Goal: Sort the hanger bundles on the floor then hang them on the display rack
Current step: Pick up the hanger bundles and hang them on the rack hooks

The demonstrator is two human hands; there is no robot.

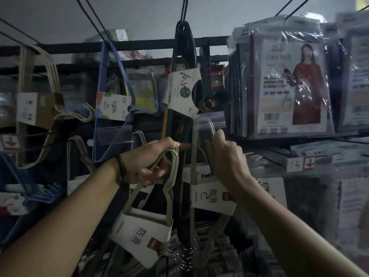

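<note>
Black steel display rack (139,45) fills the frame, hung with hanger packs. Largest stock: bagged garment packs (287,84) at upper right, printed with a figure in a red dress and a barcode.

Your right hand (227,156) is clenched on the top of a pale green hanger bundle (211,194), just under a clear price-tag holder (209,120). The bundle's long axis runs straight down from your fist. I judge it's going onto a peg there (peg itself is hidden behind your hand, can't confirm).

Your left hand (151,162) grips a second green bundle (143,232) by its upper bend; it hangs below and left of the first, tilted. Left hand is lower and further from the peg, so the right-hand bundle goes first.

Labels: both green sleeves read 防滑 with a small red square. The dark hanger pack (184,90) above carries a round seal logo and "5". The shelf tag (299,162) at right reads "13" beside a red down-arrow.
</note>
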